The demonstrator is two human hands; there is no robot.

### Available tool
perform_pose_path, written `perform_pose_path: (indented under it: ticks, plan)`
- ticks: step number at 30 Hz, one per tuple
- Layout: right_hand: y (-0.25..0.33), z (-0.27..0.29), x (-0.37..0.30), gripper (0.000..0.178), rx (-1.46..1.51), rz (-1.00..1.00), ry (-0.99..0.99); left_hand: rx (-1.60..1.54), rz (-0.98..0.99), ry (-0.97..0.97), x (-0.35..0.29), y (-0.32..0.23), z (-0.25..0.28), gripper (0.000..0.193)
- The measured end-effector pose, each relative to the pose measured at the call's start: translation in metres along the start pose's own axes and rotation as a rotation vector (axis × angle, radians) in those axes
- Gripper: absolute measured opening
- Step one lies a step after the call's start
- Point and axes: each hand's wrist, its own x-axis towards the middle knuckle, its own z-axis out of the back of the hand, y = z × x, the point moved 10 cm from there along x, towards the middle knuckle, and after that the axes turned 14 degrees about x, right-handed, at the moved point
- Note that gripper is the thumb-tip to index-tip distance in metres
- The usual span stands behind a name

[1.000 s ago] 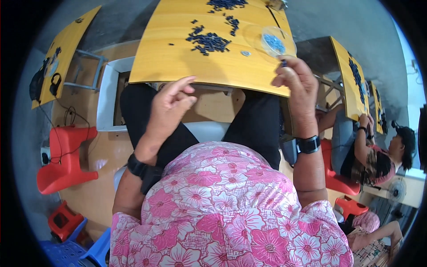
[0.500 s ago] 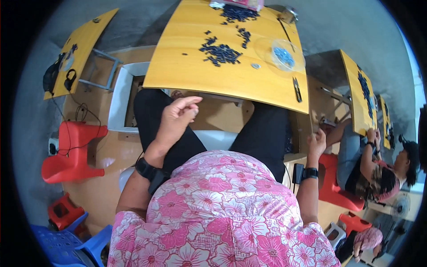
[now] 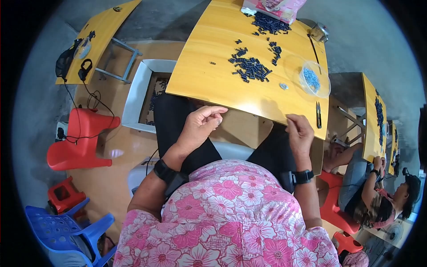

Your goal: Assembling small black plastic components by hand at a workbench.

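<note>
My left hand point(image 3: 200, 127) hovers just below the front edge of the yellow table point(image 3: 204, 84), fingers curled with the thumb against them; nothing shows in it. My right hand point(image 3: 300, 133) sits at the table's front edge further right, fingers bent against the edge. On the table lies a pile of small dark parts point(image 3: 251, 69). A clear bowl with blue bits point(image 3: 313, 80) stands at the right, and a small black clipper point(image 3: 319, 115) lies just beyond my right hand.
A pink packet point(image 3: 273, 6) and a metal cup point(image 3: 319, 31) stand at the table's far side. Left on the floor are a white tray point(image 3: 135, 95), a red stool point(image 3: 82, 140) and a blue chair point(image 3: 66, 231). Another person point(image 3: 378, 191) sits at a yellow table point(image 3: 372, 120) on the right.
My right hand left the bowl, dropped to my side, then came up to the table's front edge. My left hand stayed curled below the edge. More of the table shows.
</note>
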Motion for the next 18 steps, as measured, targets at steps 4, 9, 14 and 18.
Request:
perform_pose_path:
  ticks: [4, 9, 14, 18]
  plan:
    - [0.004, -0.061, 0.032, 0.016, -0.077, 0.053, 0.168, -0.076, 0.012, -0.039, 0.001, 0.009, 0.016, 0.029]
    - [0.001, -0.100, 0.062, 0.018, -0.087, 0.055, 0.197, -0.092, 0.007, -0.052, 0.002, 0.017, 0.026, 0.028]
    - [-0.008, -0.122, 0.083, 0.020, -0.138, 0.088, 0.198, -0.119, 0.035, -0.037, 0.005, 0.025, 0.021, 0.029]
    - [-0.012, -0.132, 0.086, 0.018, -0.201, 0.118, 0.205, -0.096, 0.041, -0.018, 0.008, 0.023, 0.018, 0.030]
